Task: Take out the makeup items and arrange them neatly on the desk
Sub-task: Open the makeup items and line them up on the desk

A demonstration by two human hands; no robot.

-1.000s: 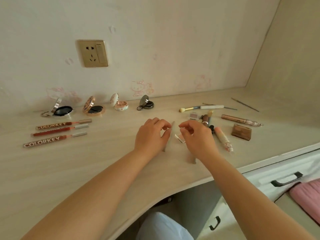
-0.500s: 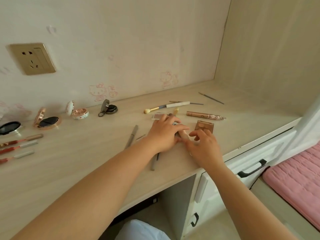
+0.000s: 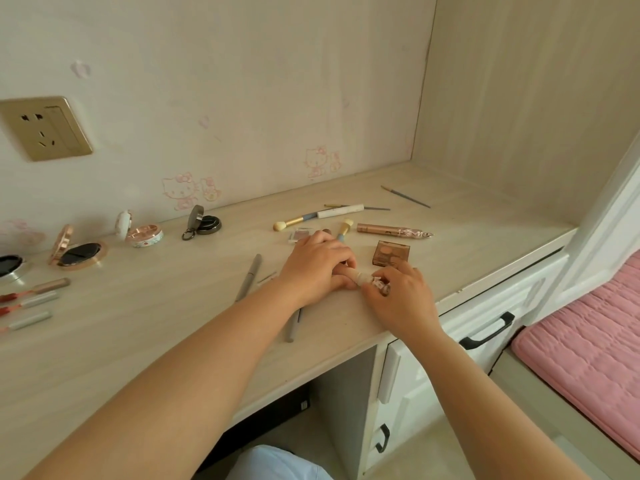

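Right hand (image 3: 398, 299) now nearer the desk (image 3: 138, 323) edge, both hands' fingers around a pale tube (image 3: 362, 279), left hand (image 3: 317, 268) alongside.

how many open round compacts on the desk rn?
4, along the back wall: a black one cut by the left frame edge, a rose-gold one, a white floral one and a small dark one. None looks hidden.
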